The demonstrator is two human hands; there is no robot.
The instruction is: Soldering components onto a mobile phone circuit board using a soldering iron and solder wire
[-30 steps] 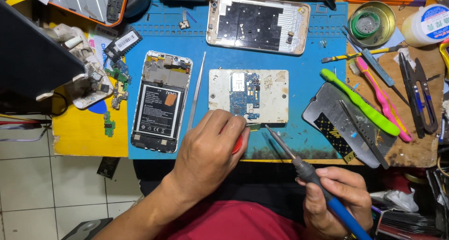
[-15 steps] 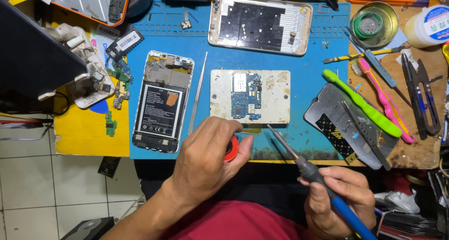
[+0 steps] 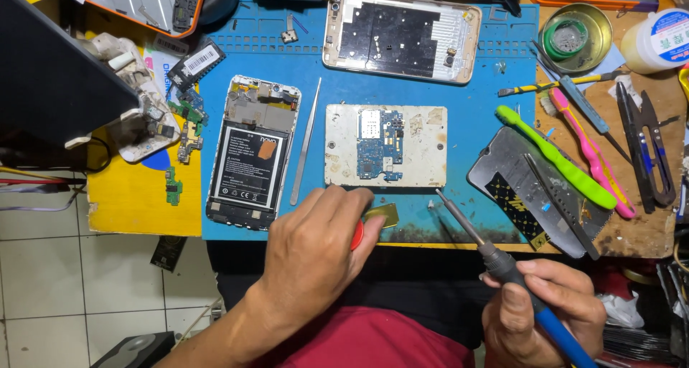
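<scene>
Left hand has drawn back, clamped on a red-lidded tin, possibly flux | right hand grips soldering iron, tip off circuit board.

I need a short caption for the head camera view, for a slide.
Right hand holds a soldering iron near a circuit board on a blue mat; left hand holds a small red-and-brass item.

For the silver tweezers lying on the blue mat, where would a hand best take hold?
Pinch the tweezers at mid-length from above, across the two flat arms. They lie flat, tip pointing away, in the open gap between the opened phone and the white board holder.
</scene>
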